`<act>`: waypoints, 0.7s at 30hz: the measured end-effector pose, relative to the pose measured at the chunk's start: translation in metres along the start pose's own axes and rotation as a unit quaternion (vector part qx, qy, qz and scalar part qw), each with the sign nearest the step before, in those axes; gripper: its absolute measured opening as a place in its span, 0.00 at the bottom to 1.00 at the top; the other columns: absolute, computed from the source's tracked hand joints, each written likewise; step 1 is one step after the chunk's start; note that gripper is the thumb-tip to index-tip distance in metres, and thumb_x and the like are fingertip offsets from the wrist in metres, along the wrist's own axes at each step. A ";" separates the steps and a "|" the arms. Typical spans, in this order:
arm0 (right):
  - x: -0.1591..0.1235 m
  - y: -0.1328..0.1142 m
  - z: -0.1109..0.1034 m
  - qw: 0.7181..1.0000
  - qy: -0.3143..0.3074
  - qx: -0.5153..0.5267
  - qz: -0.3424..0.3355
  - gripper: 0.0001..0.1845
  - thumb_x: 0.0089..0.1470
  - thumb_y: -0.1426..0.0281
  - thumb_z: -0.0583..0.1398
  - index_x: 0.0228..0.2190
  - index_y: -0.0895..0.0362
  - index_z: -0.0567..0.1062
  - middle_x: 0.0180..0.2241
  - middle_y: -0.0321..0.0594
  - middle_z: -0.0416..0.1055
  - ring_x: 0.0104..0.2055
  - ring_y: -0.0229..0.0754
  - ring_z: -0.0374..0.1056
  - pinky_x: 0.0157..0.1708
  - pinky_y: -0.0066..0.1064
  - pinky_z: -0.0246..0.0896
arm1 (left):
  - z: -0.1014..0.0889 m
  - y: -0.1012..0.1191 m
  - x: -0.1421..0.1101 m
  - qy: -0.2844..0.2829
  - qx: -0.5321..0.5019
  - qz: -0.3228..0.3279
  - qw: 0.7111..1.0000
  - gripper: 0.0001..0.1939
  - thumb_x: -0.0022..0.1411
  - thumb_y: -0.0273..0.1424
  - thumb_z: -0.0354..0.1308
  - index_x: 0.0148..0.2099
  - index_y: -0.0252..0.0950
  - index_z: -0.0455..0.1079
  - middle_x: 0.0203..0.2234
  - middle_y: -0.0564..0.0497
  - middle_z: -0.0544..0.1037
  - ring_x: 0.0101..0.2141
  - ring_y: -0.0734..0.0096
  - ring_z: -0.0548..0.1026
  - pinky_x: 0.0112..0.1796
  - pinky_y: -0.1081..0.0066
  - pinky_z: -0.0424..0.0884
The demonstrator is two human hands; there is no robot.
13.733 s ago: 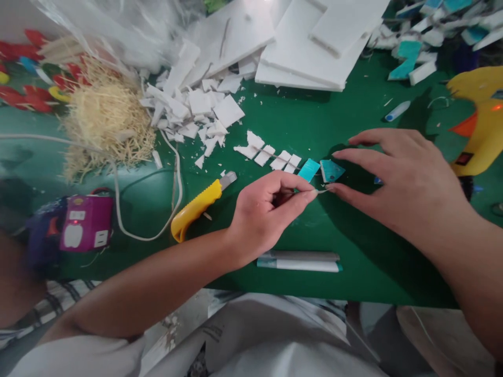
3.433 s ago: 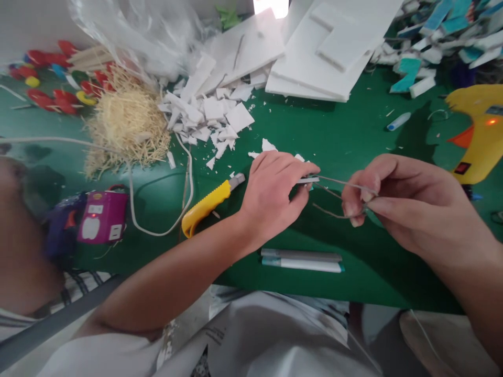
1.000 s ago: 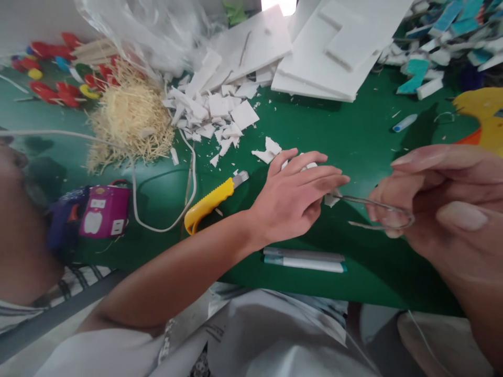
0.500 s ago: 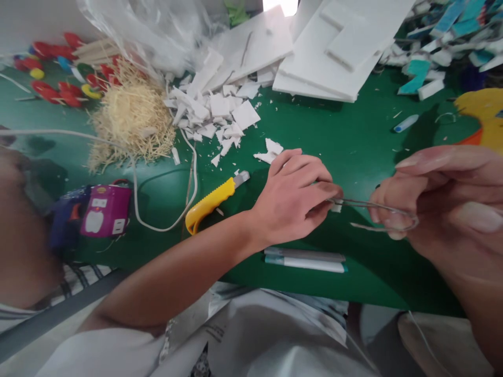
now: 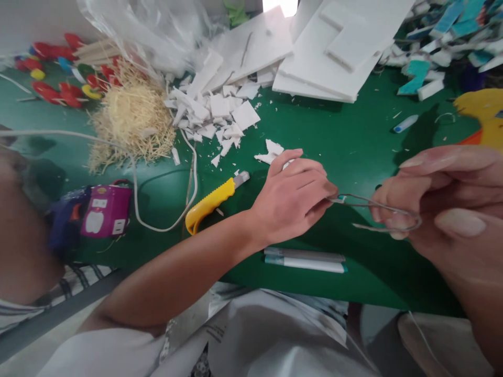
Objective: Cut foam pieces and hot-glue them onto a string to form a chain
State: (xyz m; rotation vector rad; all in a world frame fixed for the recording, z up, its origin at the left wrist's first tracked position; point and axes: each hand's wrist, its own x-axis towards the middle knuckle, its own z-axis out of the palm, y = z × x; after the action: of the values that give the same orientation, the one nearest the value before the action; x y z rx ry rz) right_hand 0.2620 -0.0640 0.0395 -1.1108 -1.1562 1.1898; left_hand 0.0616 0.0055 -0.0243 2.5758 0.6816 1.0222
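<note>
Fingertips of the left hand (image 5: 293,201) are pressed together, pinching one end of a thin, grey-brown, fibrous-looking string (image 5: 373,228) beside a small whitish chip with a touch of teal (image 5: 341,199). The string hangs between the two hands above the tabletop: two nearly parallel strands leave the left fingertips, run close together to the right hand (image 5: 451,209), and bend there in a rounded loop, with a loose end pointing back to the left. On the right hand, thumb and forefinger stand apart, while the string crosses the curled lower fingers; whether these grip it, I cannot tell. A jagged white foam fragment (image 5: 270,152) lies just beyond the left knuckles on the glossy green tabletop (image 5: 341,136). Nearer the body, a grey marker (image 5: 304,255) and a white marker with teal ends (image 5: 310,263) lie side by side. Left of the hand rests a yellow-handled box cutter (image 5: 210,202), blade partly out. Farther off are a heap of broken white foam scraps (image 5: 216,110), some flat white foam sheets (image 5: 322,57) and, on the right, a yellow glue gun (image 5: 485,112), partly hidden behind the right hand.
</note>
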 end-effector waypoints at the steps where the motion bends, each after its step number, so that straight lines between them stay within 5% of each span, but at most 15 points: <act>1: -0.001 -0.001 0.001 1.000 0.013 -0.005 0.001 0.14 0.51 0.58 0.73 0.41 0.44 0.85 0.23 0.36 0.73 0.22 0.38 0.67 0.19 0.36 0.65 | -0.001 0.000 0.000 0.006 0.012 -0.002 1.000 0.06 0.70 0.25 0.58 0.39 0.40 0.73 0.37 0.57 0.83 0.46 0.74 0.79 0.64 0.65 0.58; 13: -0.002 0.000 0.000 0.999 0.017 -0.033 -0.019 0.15 0.50 0.58 0.74 0.41 0.43 0.85 0.20 0.34 0.69 0.21 0.39 0.66 0.20 0.39 0.63 | -0.003 -0.002 0.001 0.047 0.118 -0.033 0.991 0.07 0.69 0.24 0.58 0.38 0.41 0.73 0.33 0.59 0.82 0.43 0.72 0.78 0.62 0.64 0.59; 21: 0.010 0.003 0.001 1.000 0.018 -0.017 -0.008 0.13 0.49 0.57 0.74 0.36 0.48 0.86 0.21 0.35 0.72 0.21 0.39 0.68 0.19 0.36 0.62 | 0.000 -0.002 -0.001 0.005 0.142 -0.014 0.990 0.17 0.65 0.20 0.54 0.53 0.40 0.74 0.35 0.55 0.81 0.44 0.70 0.77 0.61 0.63 0.58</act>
State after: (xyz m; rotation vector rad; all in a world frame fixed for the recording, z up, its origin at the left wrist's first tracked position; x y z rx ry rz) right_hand 0.2615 -0.0540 0.0372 -1.1419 -1.1591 1.1371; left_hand 0.0609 0.0065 -0.0256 2.7918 0.9233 0.9936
